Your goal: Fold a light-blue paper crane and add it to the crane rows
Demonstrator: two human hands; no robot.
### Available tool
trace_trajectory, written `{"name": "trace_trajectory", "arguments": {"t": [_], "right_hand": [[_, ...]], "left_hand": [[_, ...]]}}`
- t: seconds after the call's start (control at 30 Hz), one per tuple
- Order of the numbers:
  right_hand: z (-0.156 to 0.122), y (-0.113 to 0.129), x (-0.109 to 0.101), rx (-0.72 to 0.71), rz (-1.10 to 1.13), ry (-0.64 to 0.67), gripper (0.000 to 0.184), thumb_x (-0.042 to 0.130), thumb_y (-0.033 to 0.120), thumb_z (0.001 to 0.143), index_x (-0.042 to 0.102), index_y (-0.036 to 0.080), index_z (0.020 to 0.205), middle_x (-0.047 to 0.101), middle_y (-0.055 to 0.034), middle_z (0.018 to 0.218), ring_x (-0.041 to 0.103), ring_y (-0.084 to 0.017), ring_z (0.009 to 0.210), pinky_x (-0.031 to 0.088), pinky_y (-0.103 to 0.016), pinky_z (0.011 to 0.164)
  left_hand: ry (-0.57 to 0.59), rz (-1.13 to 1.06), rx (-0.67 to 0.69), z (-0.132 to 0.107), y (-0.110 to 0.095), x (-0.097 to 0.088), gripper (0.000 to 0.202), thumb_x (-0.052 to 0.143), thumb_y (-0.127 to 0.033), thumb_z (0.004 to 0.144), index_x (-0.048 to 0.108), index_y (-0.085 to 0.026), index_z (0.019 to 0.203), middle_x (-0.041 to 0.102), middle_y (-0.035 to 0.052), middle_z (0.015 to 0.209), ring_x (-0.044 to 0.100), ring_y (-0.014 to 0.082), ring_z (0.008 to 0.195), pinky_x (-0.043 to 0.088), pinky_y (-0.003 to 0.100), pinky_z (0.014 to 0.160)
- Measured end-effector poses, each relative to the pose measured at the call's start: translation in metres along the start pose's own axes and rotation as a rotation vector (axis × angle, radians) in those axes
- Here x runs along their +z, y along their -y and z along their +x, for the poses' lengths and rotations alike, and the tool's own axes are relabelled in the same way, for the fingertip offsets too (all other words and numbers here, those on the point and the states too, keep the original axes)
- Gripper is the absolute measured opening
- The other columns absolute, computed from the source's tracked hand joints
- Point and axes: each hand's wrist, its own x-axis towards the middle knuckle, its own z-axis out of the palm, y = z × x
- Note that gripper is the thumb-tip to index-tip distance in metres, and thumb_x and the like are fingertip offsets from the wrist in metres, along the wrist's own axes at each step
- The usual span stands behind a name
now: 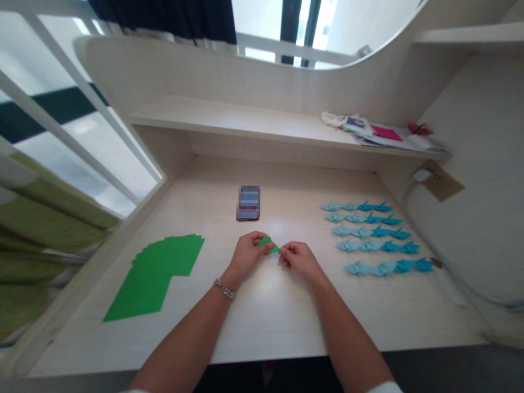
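A small folded piece of green paper (266,242) is held between my two hands above the middle of the desk. My left hand (248,254) pinches its left part between thumb and fingers, hiding some of it. At its right tip, the thumb and fingertips of my right hand (300,258) are pressed together on the paper. Flat green paper sheets (158,267) lie fanned out to the left of my hands. Over on the right stand several rows of folded blue paper cranes (376,233), shading from pale to deeper blue.
A phone (248,203) with a blurred screen lies beyond my hands. Papers (364,130) and a red folded item (420,129) sit on the shelf (245,117). A white cable (426,237) runs from the wall socket (441,180) down the right side. Bed rails (69,117) stand left.
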Motion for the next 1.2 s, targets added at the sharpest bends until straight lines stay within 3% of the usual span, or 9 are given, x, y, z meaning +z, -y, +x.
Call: {"name": "trace_trajectory", "arguments": {"t": [0.5, 0.8, 1.2], "right_hand": [[0.0009, 0.0002, -0.0104, -0.002, 0.003, -0.021, 0.023, 0.056, 0.036, 0.078, 0.060, 0.015, 0.070, 0.063, -0.0021, 0.061, 0.053, -0.010, 0.048, 0.044, -0.023, 0.051], [0.0001, -0.0032, -0.0036, -0.069, -0.100, -0.023, 0.023, 0.055, 0.036, 0.080, 0.060, 0.015, 0.073, 0.063, -0.0019, 0.063, 0.054, -0.011, 0.053, 0.041, -0.021, 0.052], [0.0004, -0.0027, -0.0026, -0.093, -0.018, 0.031, 0.022, 0.055, 0.036, 0.079, 0.060, 0.016, 0.073, 0.061, -0.0009, 0.062, 0.052, -0.011, 0.051, 0.041, -0.022, 0.052]], "left_hand": [[-0.038, -0.047, -0.036, 0.0005, -0.0012, 0.0000, 0.024, 0.074, -0.028, 0.061, 0.063, -0.013, 0.076, 0.066, 0.0026, 0.066, 0.061, 0.0140, 0.058, 0.049, 0.025, 0.056], [-0.006, -0.048, -0.018, -0.0005, 0.0006, -0.0003, 0.026, 0.074, -0.029, 0.062, 0.063, -0.012, 0.079, 0.066, 0.0026, 0.066, 0.060, 0.0138, 0.058, 0.049, 0.025, 0.056], [0.032, -0.039, -0.007, -0.0014, -0.0004, -0.0001, 0.025, 0.073, -0.027, 0.062, 0.063, -0.012, 0.080, 0.064, 0.0020, 0.066, 0.059, 0.0128, 0.058, 0.047, 0.024, 0.057]]}}
